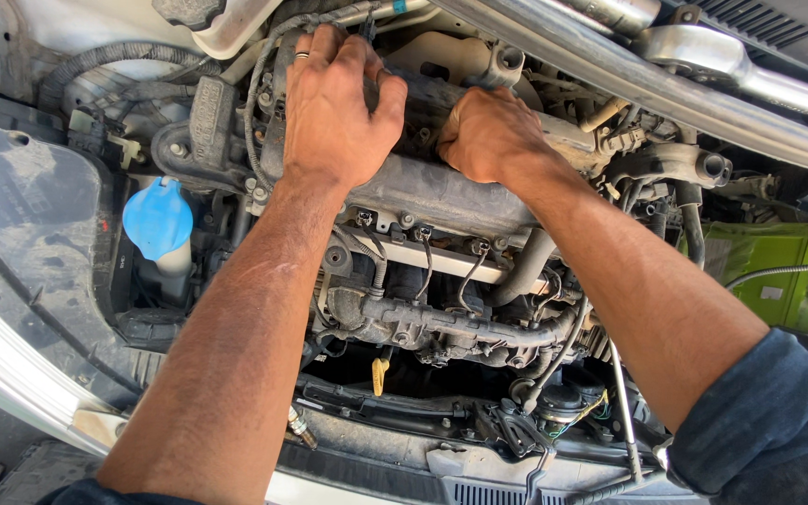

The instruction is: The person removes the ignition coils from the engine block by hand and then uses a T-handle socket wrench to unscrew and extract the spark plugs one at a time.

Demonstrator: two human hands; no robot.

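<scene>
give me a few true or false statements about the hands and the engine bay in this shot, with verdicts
1. Both hands rest on the engine top cover. True.
2. The left hand wears a ring. True.
3. The reservoir cap left of the engine is red. False: it is blue.
4. The right hand holds a wrench. False: no tool shows in it.
5. A yellow dipstick handle sits low at the engine's front. True.

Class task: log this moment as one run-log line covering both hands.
left hand: flat on engine top | right hand: curled, fingers hidden behind engine | blue cap: untouched, left
</scene>
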